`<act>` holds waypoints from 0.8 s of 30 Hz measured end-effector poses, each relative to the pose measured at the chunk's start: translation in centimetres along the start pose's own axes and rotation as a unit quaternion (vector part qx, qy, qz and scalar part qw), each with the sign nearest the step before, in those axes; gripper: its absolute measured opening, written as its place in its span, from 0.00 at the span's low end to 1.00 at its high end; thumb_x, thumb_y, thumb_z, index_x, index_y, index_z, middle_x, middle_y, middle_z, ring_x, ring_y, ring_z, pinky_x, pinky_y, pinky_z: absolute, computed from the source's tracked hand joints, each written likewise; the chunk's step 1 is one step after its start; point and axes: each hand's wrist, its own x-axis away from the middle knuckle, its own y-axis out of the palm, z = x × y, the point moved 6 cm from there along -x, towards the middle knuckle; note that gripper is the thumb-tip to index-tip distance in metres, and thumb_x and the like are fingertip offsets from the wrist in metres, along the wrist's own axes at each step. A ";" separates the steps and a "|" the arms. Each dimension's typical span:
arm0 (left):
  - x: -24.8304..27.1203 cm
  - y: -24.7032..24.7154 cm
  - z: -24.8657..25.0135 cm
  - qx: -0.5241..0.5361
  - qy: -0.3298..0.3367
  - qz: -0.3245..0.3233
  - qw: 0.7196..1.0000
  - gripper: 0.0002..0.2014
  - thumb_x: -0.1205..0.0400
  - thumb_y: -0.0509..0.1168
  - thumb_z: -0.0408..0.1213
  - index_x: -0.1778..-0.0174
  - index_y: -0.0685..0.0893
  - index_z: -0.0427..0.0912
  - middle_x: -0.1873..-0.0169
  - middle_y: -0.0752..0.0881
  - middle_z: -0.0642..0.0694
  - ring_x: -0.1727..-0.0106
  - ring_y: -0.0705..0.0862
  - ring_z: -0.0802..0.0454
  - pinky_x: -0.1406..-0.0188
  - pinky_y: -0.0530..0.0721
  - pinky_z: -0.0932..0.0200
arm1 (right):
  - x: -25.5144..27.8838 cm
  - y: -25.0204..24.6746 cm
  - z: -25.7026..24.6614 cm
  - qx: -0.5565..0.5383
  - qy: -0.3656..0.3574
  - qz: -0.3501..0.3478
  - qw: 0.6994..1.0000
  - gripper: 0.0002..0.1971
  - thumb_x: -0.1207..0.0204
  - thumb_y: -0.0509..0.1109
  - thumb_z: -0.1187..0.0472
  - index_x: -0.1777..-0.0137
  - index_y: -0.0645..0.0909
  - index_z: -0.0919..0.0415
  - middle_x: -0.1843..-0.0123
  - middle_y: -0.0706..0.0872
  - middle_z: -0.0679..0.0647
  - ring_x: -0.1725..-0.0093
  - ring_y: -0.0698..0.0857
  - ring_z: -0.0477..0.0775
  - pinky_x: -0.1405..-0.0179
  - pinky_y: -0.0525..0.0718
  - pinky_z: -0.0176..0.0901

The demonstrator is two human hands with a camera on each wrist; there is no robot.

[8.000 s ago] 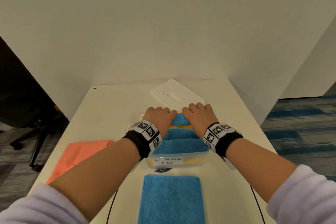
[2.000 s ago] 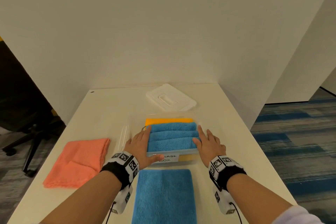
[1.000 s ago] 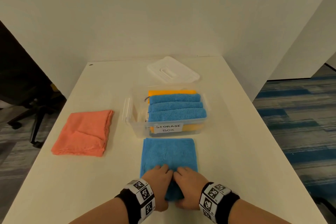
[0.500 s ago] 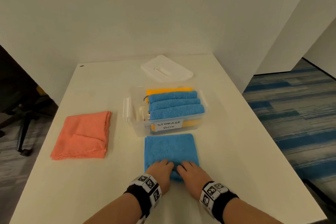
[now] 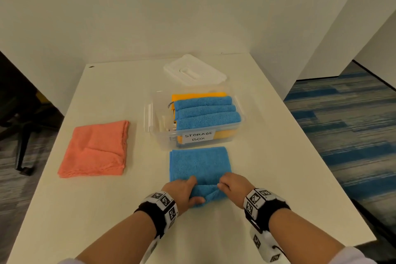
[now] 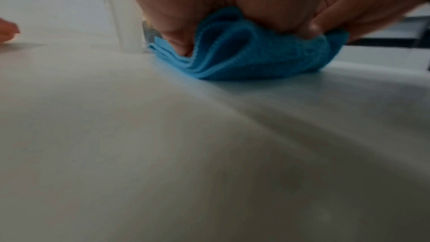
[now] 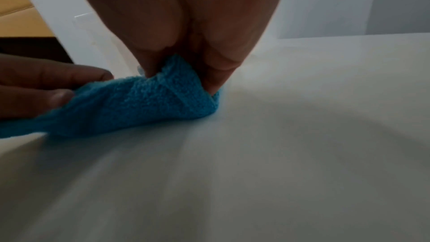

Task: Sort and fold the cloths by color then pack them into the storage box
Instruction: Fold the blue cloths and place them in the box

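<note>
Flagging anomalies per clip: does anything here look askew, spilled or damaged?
Nothing is spilled or damaged. The white plastic lid lies skewed behind the clear storage box, and the folded salmon cloth has uneven edges. Both hands pinch the blue terry cloth.

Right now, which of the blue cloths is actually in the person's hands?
The blue cloth on the table, lying just in front of the storage box. The left hand and the right hand pinch its near edge. The other blue cloths sit folded inside the box, untouched.
</note>
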 end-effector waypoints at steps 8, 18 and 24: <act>2.4 0.4 0.2 0.006 0.094 0.107 0.990 0.24 0.30 0.63 0.43 0.39 0.66 0.49 0.47 0.78 0.50 0.54 0.82 0.50 0.57 0.81 0.62 | -1.1 -0.2 -0.1 0.030 -0.006 -0.039 0.999 0.19 0.13 0.54 0.54 0.68 0.67 0.54 0.59 0.69 0.49 0.56 0.72 0.51 0.55 0.67 0.39; 1.7 0.2 -2.1 0.164 -0.051 0.159 0.972 0.19 0.25 0.48 0.58 0.62 0.76 0.49 0.64 0.74 0.59 0.65 0.76 0.59 0.60 0.72 0.65 | -2.6 -0.8 0.5 -0.018 -0.050 -0.037 0.998 0.18 0.14 0.56 0.53 0.68 0.61 0.49 0.67 0.69 0.45 0.64 0.71 0.48 0.61 0.67 0.42; 0.9 0.4 -3.0 0.167 -0.105 0.120 0.973 0.17 0.17 0.62 0.42 0.70 0.66 0.57 0.64 0.71 0.61 0.67 0.70 0.67 0.63 0.68 0.70 | -1.0 -0.9 0.0 -0.028 -0.133 -0.048 0.990 0.19 0.25 0.65 0.37 0.49 0.70 0.52 0.56 0.75 0.44 0.60 0.75 0.46 0.58 0.74 0.41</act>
